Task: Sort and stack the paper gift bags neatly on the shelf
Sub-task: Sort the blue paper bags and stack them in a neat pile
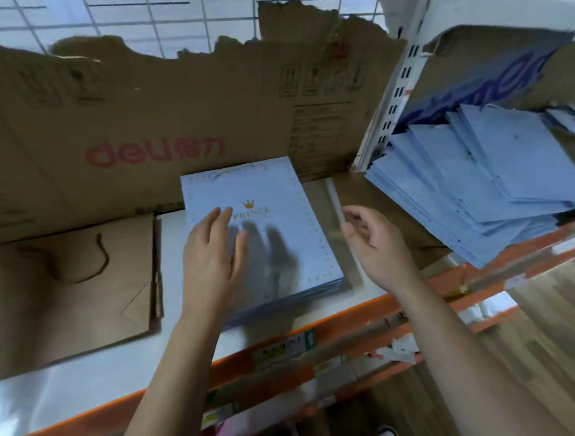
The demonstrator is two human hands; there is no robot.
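Shelf: white board [88, 378] with an orange front edge, price labels stuck along it.
Blue gift bags: a neat flat stack [271, 192] lay mid-shelf, the top bag printed with a gold crown and "PRINCE", its handle end toward the back.
Left hand: the left hand [211, 255] was spread over the near left part of the stack, fingers [213, 221] straight and slightly apart. Their shadow fell on the bag beside them, and I could not tell if the palm touched.
Right hand: the right hand [377, 246] was just right of the stack, fingers loosely curled beside a clear plastic sleeve [335, 195]. Whether they pinched it I could not tell.
Brown bag: a kraft paper bag [66, 289] lay flat left of the stack, cord handle on top.
Backing: torn cardboard [174, 117] stood behind, printed "deli" in red.
Loose pile: more blue bags [494, 187] lay fanned untidily in the bay to the right.
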